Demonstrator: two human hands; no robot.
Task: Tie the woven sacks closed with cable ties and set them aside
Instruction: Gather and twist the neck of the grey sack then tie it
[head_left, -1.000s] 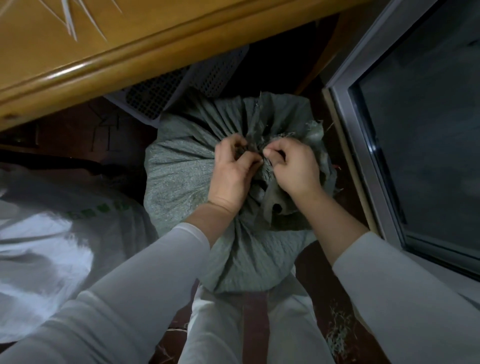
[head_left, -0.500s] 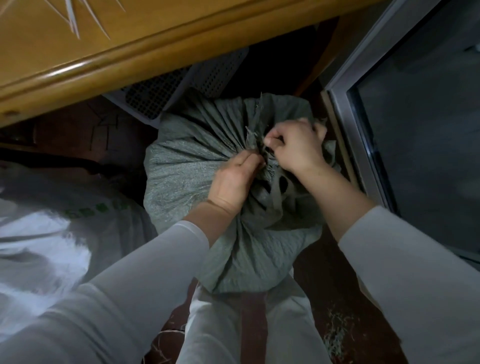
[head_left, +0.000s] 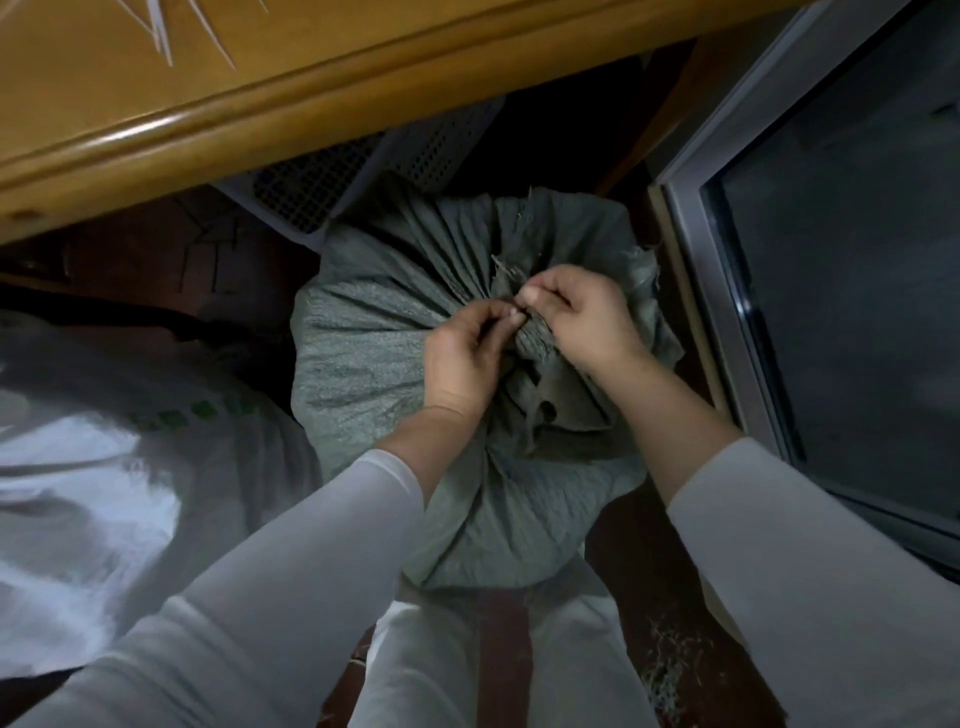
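1. The green woven sack (head_left: 395, 374) is seen in the centre of the frame, standing full on the dark floor between the person's knees, with its mouth gathered into a bunched neck (head_left: 535, 338) at the top.
2. The closing step is judged to be in hand: the neck is pinched by the left hand (head_left: 462, 358) from the left and by the right hand (head_left: 587, 322) from the right. On each hand the thumb and forefinger are pressed together on the bunched fabric, and the fingertips of the two hands nearly meet.
3. Something thin and dark is glimpsed between the fingertips, but it cannot be told whether it is a cable tie.
4. For the next move, the tie would need to be drawn tight round the neck while the gathers are held bunched. Only then could the sack be set aside.
5. The fabric is dull grey-green and finely woven, with pleats radiating from the neck, and frayed edges are shown above the hands.
6. A white sack (head_left: 104, 467) lies at the left of the frame. A perforated basket (head_left: 332, 187) is just behind the green one, under a wooden edge (head_left: 260, 104) across the top, and a window frame (head_left: 727, 260) stands at the right.
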